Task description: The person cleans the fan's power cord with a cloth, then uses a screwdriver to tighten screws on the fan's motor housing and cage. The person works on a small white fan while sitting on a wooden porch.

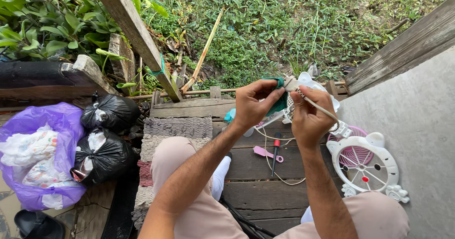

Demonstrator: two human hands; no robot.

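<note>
My left hand (253,104) pinches a green cloth (279,99) against the plug end of a white cable (322,107). My right hand (310,116) grips that cable just below the plug, holding it taut. Both hands are raised over a wooden plank floor (258,191). Under them lie white fan parts (310,85). A white and pink fan grille (362,165) rests to the right of my right forearm. On the planks below my hands are a screwdriver with a red and black handle (275,153) and a small pink piece (265,153).
Two knotted black bags (106,137) and a purple bag (35,153) of white material sit at the left. A grey mat (177,127) lies by my knee. A wooden post (137,35) slants up at the left, a grey wall (412,120) at the right, grass beyond.
</note>
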